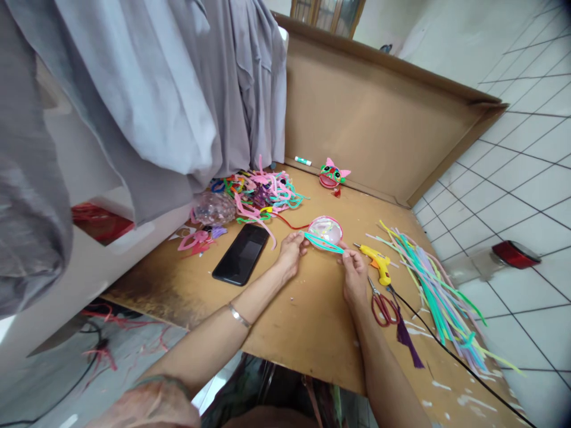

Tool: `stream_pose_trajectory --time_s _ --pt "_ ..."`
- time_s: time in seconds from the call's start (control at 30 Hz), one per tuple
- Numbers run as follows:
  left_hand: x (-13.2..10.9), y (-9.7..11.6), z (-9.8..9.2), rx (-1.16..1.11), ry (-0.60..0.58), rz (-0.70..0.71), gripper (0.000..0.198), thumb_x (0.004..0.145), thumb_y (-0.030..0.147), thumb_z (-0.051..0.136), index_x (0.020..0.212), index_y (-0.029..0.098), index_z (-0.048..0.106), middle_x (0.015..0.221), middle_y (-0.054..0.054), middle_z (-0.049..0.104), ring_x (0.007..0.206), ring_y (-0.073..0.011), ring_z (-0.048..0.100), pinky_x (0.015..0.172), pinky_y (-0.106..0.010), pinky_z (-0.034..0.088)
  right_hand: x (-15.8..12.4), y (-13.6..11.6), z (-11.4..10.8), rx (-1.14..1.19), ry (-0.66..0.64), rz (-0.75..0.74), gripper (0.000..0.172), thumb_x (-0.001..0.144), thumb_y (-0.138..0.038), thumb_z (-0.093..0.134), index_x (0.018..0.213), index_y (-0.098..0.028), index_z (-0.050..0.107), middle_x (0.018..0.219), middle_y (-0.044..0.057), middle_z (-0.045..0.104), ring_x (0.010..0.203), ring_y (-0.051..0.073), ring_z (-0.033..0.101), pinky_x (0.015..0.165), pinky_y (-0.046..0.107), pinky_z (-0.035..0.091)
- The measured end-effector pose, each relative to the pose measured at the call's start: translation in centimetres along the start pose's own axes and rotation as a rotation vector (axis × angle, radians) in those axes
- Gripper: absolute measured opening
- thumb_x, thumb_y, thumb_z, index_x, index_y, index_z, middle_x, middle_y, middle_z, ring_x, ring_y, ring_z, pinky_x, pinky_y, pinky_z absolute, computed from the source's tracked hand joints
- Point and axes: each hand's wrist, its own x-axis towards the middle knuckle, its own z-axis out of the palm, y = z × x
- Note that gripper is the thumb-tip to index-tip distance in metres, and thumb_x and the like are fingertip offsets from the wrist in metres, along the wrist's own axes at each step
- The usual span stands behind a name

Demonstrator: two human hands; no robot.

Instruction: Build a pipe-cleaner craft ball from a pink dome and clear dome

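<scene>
My left hand [292,250] and my right hand [354,267] each pinch one end of a teal pipe cleaner [323,242], held across the front of a round pink-rimmed disc [325,229] that lies on the brown board [303,315]. A red wire runs from the disc toward the pile on the left. Both hands have their fingers closed on the cleaner. A silver bangle sits on my left wrist.
A black phone [241,254] lies left of my hands. A tangled heap of coloured pipe cleaners [261,193] is behind it. A yellow glue gun [377,263], red scissors [382,306] and a bundle of straight pipe cleaners [439,291] lie to the right. A finished pink-eared figure [332,174] stands by the cardboard wall.
</scene>
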Motion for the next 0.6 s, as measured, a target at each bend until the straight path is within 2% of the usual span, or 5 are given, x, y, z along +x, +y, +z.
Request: stream_pose_trajectory --time_s 0.23,0.33,0.43,0.53,0.6 --pt "1.4 -0.9 -0.1 0.055 -0.019 0.129 0.019 0.068 0.025 0.072 0.068 0.017 0.055 0.063 0.003 0.058 0.061 -0.0078 0.053 0.060 -0.018 0.039 0.8 0.3 0.0 -0.031 0.047 -0.023 0.025 0.073 -0.046 0.066 0.077 -0.022 0.061 0.093 0.005 0.073 0.086 0.020 0.063 0.076 0.031 0.046" --pt "2.2 -1.5 0.0 0.086 -0.010 0.198 0.014 0.070 0.024 0.069 0.069 0.017 0.057 0.069 0.001 0.061 0.065 -0.0087 0.053 0.063 -0.018 0.039 1.0 0.6 -0.2 -0.026 0.063 -0.029 0.025 0.072 -0.045 0.066 0.078 -0.021 0.061 0.097 0.006 0.073 0.089 0.020 0.064 0.079 0.033 0.046" --pt "2.8 -1.9 0.0 0.101 0.000 0.235 0.014 0.072 0.023 0.067 0.067 0.016 0.054 0.070 0.002 0.060 0.068 -0.0091 0.053 0.070 -0.020 0.040 1.2 0.9 -0.5 -0.040 0.078 -0.056 0.026 0.072 -0.045 0.066 0.078 -0.021 0.061 0.106 0.008 0.071 0.100 0.022 0.063 0.090 0.036 0.044" --pt "3.3 -2.2 -0.1 0.097 -0.026 0.269 0.016 0.071 0.023 0.067 0.068 0.017 0.053 0.073 0.002 0.060 0.073 -0.0098 0.055 0.077 -0.021 0.042 1.6 1.0 -0.6 -0.081 0.056 -0.085 0.024 0.074 -0.044 0.065 0.078 -0.021 0.061 0.113 0.009 0.070 0.110 0.023 0.060 0.098 0.039 0.040" --pt "3.5 -2.2 -0.2 0.079 -0.057 0.283 0.020 0.071 0.026 0.069 0.067 0.017 0.052 0.074 0.002 0.060 0.075 -0.0104 0.056 0.080 -0.022 0.042 1.8 1.1 -0.4 -0.093 0.043 -0.087 0.023 0.075 -0.044 0.064 0.078 -0.021 0.061 0.113 0.009 0.071 0.110 0.023 0.060 0.100 0.040 0.039"
